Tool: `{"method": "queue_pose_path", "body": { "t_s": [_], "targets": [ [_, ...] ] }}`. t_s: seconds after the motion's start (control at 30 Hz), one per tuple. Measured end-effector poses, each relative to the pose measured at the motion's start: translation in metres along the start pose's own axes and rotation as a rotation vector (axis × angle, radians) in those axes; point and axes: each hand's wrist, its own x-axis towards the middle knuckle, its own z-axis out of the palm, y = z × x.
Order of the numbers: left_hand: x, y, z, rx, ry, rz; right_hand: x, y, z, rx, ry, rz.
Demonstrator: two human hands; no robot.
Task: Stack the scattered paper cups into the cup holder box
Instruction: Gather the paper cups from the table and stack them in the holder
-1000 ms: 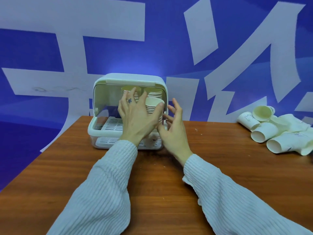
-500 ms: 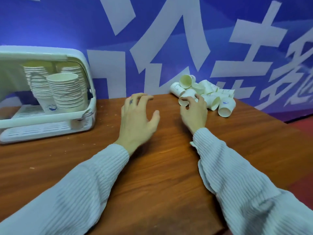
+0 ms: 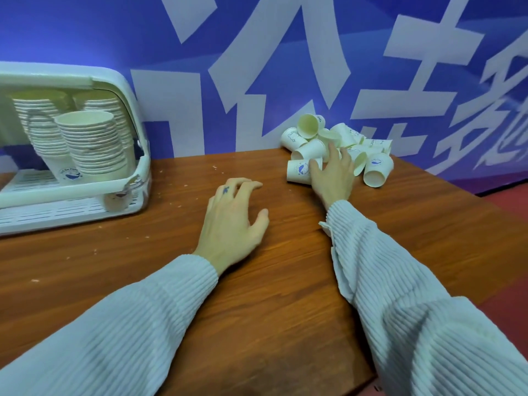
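Note:
The white cup holder box (image 3: 134, 115) stands open at the left on the brown table, with tall stacks of paper cups (image 3: 94, 144) inside. Several loose white paper cups (image 3: 311, 128) lie in a pile at the far right of the table, against the blue wall. My right hand (image 3: 333, 174) reaches into that pile with fingers spread, touching a cup lying on its side (image 3: 298, 171); it grips nothing that I can see. Palm down over the table's middle is my left hand (image 3: 233, 221), fingers relaxed and empty.
The wooden table (image 3: 257, 310) has small white crumbs near the box. Its right edge (image 3: 485, 207) drops to a red floor. A blue wall with large white characters stands directly behind the table.
Both hands left the box and the view swung right. My right hand has moved forward into the cup pile with its fingers now spread; my left hand trails over the table's middle.

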Motion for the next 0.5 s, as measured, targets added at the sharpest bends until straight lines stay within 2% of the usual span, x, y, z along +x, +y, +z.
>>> {"method": "queue_pose_path", "body": {
  "t_s": [0.13, 0.23, 0.3, 0.33, 0.43, 0.5],
  "targets": [
    [-0.001, 0.000, 0.002, 0.007, -0.026, 0.005, -0.001, -0.002, 0.003, 0.262, -0.200, 0.090],
    [0.000, -0.001, 0.003, -0.003, -0.037, 0.003, -0.010, -0.011, -0.001, 0.360, -0.174, 0.088],
    [0.001, -0.001, 0.004, 0.020, -0.042, -0.003, -0.022, -0.027, -0.006, 0.539, -0.160, 0.011],
    [0.002, -0.001, 0.005, 0.062, -0.043, -0.019, -0.031, -0.037, -0.010, 0.639, -0.206, -0.058],
    [0.006, -0.002, 0.002, 0.267, 0.005, -0.026, -0.055, -0.066, -0.014, 0.751, -0.461, -0.255],
    [0.008, -0.004, -0.003, 0.365, 0.072, -0.004, -0.066, -0.077, -0.011, 0.815, -0.571, -0.279]
  ]
}}
